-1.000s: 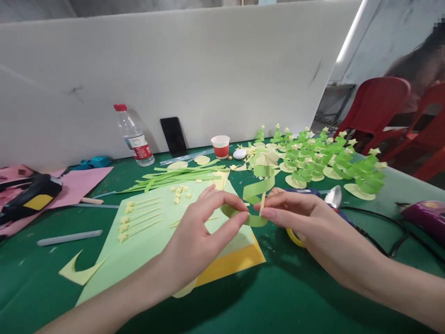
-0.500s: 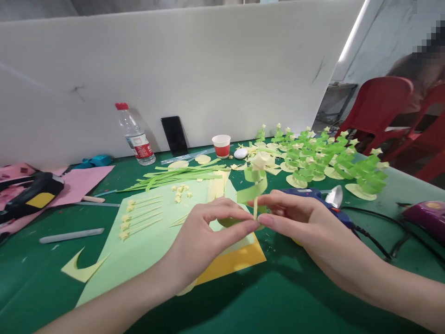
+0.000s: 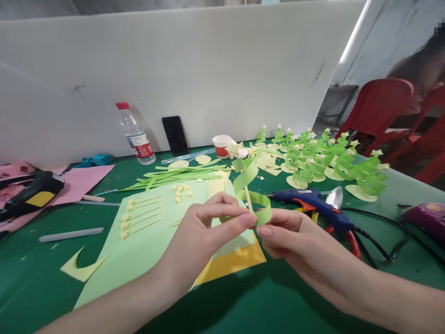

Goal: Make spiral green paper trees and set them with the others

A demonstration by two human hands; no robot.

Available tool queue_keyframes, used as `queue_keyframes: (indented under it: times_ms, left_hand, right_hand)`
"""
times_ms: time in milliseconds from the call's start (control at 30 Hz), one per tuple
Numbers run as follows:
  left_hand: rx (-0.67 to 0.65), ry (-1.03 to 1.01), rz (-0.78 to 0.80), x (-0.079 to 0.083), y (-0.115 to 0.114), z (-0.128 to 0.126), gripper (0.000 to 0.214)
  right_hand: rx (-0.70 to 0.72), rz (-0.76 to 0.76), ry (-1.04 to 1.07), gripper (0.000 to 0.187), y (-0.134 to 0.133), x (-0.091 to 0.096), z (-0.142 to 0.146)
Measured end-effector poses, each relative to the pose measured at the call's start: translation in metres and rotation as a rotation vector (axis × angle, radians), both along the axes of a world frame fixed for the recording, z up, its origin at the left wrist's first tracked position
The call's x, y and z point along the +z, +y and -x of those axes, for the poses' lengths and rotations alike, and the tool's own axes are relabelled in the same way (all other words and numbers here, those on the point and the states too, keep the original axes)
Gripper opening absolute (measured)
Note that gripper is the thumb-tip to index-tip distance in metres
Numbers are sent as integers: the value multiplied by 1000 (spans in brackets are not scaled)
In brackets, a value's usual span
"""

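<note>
My left hand (image 3: 205, 236) is closed in a pinch round the lower end of a thin pale stick (image 3: 248, 198). A pale yellow paper star (image 3: 235, 149) tops the stick, which leans to the left. Round it winds a light green paper strip (image 3: 247, 176) in loose curls. My right hand (image 3: 295, 234) is closed, with thumb and forefinger gripping a low loop of that strip just right of the stick. Below the hands lies a light green paper sheet (image 3: 146, 250), bearing several star-topped sticks (image 3: 141, 218) and loose small stars (image 3: 180, 191).
A blue glue gun (image 3: 313, 199) with a black cord lies to the right. Behind it stand several green paper spirals with stars (image 3: 368, 174). Green strips (image 3: 174, 176), a paper cup (image 3: 221, 147), a phone (image 3: 174, 135) and a bottle (image 3: 139, 144) are toward the back board.
The stick has tipped left from nearly upright. My right hand has shifted down and now pinches a lower loop of the strip, leaving the glue gun more exposed.
</note>
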State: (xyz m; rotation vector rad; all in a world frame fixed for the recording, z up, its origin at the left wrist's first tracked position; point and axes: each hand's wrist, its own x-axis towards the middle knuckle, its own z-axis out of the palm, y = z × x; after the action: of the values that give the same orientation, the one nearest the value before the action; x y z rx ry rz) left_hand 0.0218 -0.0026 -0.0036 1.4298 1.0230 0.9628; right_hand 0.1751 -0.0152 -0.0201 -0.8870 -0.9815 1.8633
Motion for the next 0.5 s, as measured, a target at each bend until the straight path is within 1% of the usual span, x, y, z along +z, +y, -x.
queue_keyframes:
  times_ms: [100, 200, 367, 500]
  left_hand:
    - [-6, -8, -4, -1, 1, 0, 17]
    - [-10, -10, -3, -3, 2, 0, 15]
    - [-43, -35, -7, -3, 2, 1, 14]
    - [-44, 19, -30, -3, 1, 2, 7]
  right_hand:
    - [18, 60, 64, 14, -1, -2, 1]
    - [27, 74, 102, 13, -1, -3, 0]
    - [76, 73, 178, 23, 1, -4, -2]
    - [91, 86, 198, 27, 3, -8, -1]
